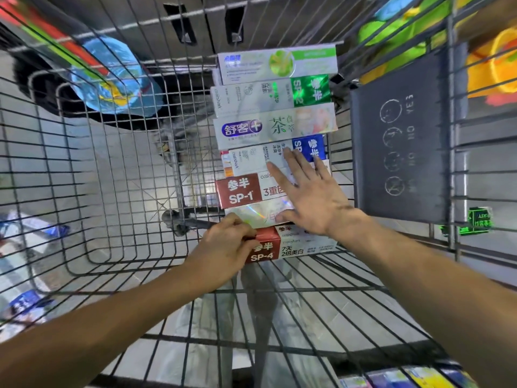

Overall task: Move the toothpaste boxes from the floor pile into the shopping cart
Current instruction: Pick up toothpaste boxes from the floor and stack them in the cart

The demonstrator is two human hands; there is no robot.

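Holding: left hand (223,247) grips red SP-4 box (291,243), long axis left-right
Right hand (310,191): fingers spread flat on boxed row
Row: in shopping cart (117,169)

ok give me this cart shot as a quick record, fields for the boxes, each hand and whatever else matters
place: inside the wire shopping cart
boxes in cart: seven toothpaste boxes in one row, side by side
nearest box: red SP-4 box
left hand: grips the SP-4 box's left end
right hand: fingers spread flat over the red SP-1 box and its neighbours
farthest box: green and white box
cart side: grey child-seat flap
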